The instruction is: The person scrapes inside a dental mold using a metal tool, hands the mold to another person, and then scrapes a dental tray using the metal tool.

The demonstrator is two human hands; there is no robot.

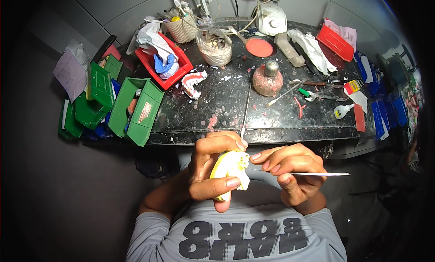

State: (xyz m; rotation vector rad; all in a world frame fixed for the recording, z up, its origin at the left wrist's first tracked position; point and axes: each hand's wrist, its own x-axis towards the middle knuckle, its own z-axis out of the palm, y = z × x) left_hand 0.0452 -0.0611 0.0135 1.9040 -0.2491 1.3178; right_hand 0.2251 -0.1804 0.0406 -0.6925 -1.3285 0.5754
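- Yellow cast point(233, 167), curved, paler on its toothed side, held in front of the bench point(199, 121).
- Left hand point(205, 158) curled round it, thumb across its face.
- Right hand point(297, 168) half closed on a slim tool point(328, 174).

Past the left hand point(201, 161), passage is afforded over the black desk point(192, 115) between a green oblong plastic bin point(152, 103) and thin metal instrument point(247, 109); farther right, it is obstructed by a round pink-smeared bottle point(266, 82) and grey metal pliers point(324, 95).
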